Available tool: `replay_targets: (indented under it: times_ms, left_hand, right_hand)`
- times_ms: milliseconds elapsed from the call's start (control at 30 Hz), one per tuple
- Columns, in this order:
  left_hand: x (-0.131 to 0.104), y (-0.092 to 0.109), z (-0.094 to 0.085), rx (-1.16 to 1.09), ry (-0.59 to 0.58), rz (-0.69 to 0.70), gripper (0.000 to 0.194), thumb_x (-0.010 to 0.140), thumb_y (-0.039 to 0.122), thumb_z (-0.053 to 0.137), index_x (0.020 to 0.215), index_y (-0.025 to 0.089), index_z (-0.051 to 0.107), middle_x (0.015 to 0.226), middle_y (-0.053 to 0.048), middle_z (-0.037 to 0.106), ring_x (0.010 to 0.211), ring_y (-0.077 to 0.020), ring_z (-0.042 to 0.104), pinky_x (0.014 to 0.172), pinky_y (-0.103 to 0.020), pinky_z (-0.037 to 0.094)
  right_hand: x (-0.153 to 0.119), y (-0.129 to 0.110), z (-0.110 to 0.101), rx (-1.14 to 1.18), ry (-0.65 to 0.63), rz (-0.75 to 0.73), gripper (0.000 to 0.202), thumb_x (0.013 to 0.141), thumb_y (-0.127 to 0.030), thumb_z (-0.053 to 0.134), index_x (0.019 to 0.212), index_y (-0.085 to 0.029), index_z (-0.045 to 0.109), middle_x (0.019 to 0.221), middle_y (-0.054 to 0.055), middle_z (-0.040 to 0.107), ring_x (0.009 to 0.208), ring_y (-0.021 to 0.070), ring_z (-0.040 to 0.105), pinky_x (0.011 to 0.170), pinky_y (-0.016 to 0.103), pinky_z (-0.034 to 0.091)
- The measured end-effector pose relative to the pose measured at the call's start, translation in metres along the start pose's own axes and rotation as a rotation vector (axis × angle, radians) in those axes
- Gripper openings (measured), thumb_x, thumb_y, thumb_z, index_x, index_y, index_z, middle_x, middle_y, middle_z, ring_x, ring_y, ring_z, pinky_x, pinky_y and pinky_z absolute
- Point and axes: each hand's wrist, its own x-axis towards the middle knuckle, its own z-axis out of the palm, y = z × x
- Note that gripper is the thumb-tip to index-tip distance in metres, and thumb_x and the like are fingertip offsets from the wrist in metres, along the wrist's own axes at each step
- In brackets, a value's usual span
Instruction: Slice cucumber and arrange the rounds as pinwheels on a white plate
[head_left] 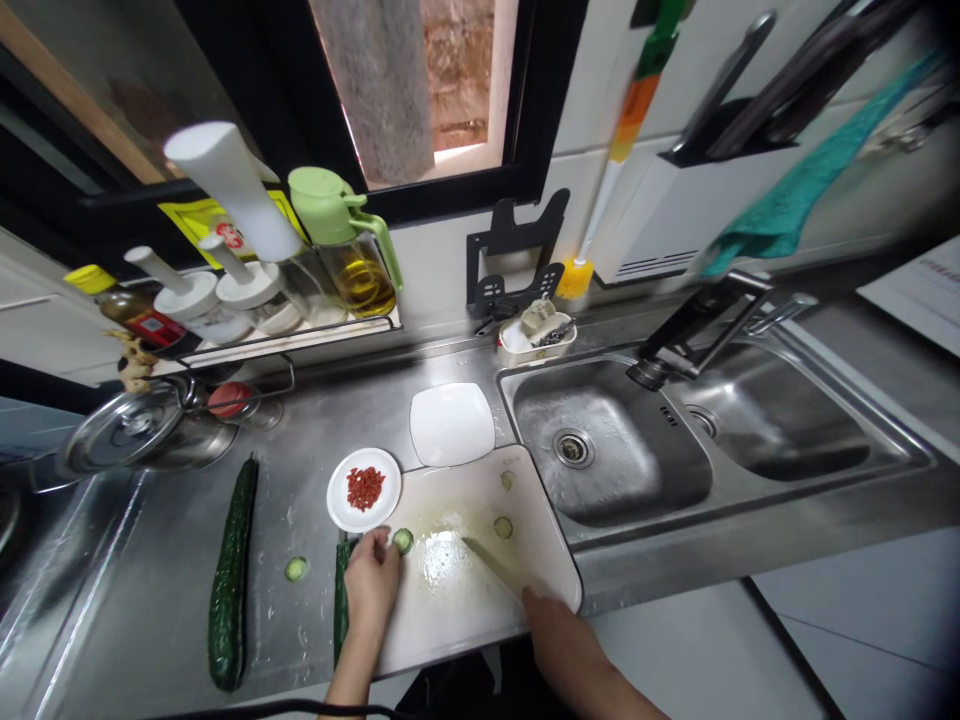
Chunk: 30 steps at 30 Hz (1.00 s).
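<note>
My right hand is closed around the handle of a knife, whose blade lies low over the white cutting board. My left hand is at the board's left edge, fingers curled together, with a round cucumber slice at the fingertips. Just left of that hand, partly hidden by it, lies a cut length of cucumber. Two thin slices rest on the board's right side, the larger slice nearer to me. Another slice is on the steel counter, beside a whole cucumber.
Behind the board stand a small plate of red pieces and a white square dish. A double sink with a black faucet is on the right. A lidded pot and a condiment rack are at the left.
</note>
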Motion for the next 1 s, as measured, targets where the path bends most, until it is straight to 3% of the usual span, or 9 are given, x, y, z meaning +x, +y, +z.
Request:
replay_targets:
  times_ms: [67, 133, 267, 367, 467, 667, 1000]
  left_hand:
    - [0.001, 0.01, 0.0, 0.012, 0.018, 0.055, 0.021, 0.074, 0.031, 0.054, 0.089, 0.02, 0.063, 0.085, -0.005, 0.067, 0.073, -0.0182, 0.061, 0.072, -0.028, 0.044]
    - [0.002, 0.026, 0.003, -0.035, -0.036, 0.129, 0.02, 0.074, 0.031, 0.054, 0.089, 0.019, 0.064, 0.084, -0.004, 0.066, 0.071, -0.0171, 0.059, 0.072, -0.027, 0.044]
    - [0.002, 0.076, 0.021, -0.082, -0.266, 0.361, 0.015, 0.074, 0.024, 0.056, 0.085, 0.018, 0.065, 0.082, -0.003, 0.064, 0.074, -0.015, 0.057, 0.071, -0.025, 0.043]
    - [0.0, 0.113, 0.042, 0.023, -0.439, 0.459, 0.014, 0.072, 0.016, 0.056, 0.082, 0.018, 0.065, 0.083, -0.003, 0.063, 0.076, -0.0138, 0.057, 0.071, -0.024, 0.042]
    - [-0.004, 0.138, 0.062, 0.173, -0.565, 0.521, 0.023, 0.069, 0.012, 0.057, 0.089, 0.019, 0.066, 0.091, -0.005, 0.063, 0.084, -0.0155, 0.058, 0.075, -0.024, 0.042]
    - [-0.012, 0.149, 0.079, 0.324, -0.627, 0.556, 0.022, 0.075, 0.014, 0.051, 0.092, 0.017, 0.065, 0.098, -0.009, 0.06, 0.087, -0.0185, 0.058, 0.075, -0.028, 0.043]
    - [-0.013, 0.15, 0.081, 0.326, -0.634, 0.563, 0.019, 0.076, 0.013, 0.049, 0.088, 0.015, 0.064, 0.099, -0.011, 0.059, 0.088, -0.0192, 0.058, 0.077, -0.029, 0.043]
  right_hand:
    - [-0.001, -0.001, -0.001, 0.017, 0.006, 0.015, 0.051, 0.08, 0.0, 0.031, 0.122, -0.015, 0.056, 0.11, 0.013, 0.066, 0.099, 0.0214, 0.062, 0.083, 0.029, 0.046]
    - [-0.002, -0.002, -0.002, 0.027, -0.005, 0.031, 0.05, 0.08, -0.001, 0.031, 0.12, -0.015, 0.058, 0.107, 0.012, 0.067, 0.097, 0.0218, 0.063, 0.08, 0.029, 0.048]
    - [-0.004, -0.004, -0.002, 0.009, -0.004, 0.023, 0.048, 0.083, -0.003, 0.031, 0.122, -0.013, 0.056, 0.109, 0.014, 0.066, 0.099, 0.0231, 0.062, 0.082, 0.031, 0.048]
    - [-0.005, -0.005, -0.002, -0.032, -0.023, 0.025, 0.049, 0.084, -0.002, 0.028, 0.125, -0.013, 0.054, 0.112, 0.015, 0.064, 0.101, 0.0225, 0.061, 0.083, 0.029, 0.047]
    - [-0.005, -0.006, 0.0, -0.06, -0.031, 0.022, 0.052, 0.083, 0.001, 0.027, 0.125, -0.011, 0.053, 0.11, 0.016, 0.065, 0.099, 0.0218, 0.062, 0.082, 0.029, 0.047]
    - [-0.002, -0.005, 0.004, -0.003, -0.002, 0.07, 0.046, 0.084, -0.001, 0.029, 0.119, -0.012, 0.057, 0.102, 0.016, 0.067, 0.091, 0.0226, 0.065, 0.074, 0.03, 0.049]
    - [-0.003, -0.006, -0.001, -0.039, -0.007, 0.051, 0.048, 0.085, -0.001, 0.026, 0.118, -0.014, 0.058, 0.102, 0.013, 0.068, 0.092, 0.0201, 0.065, 0.074, 0.026, 0.049]
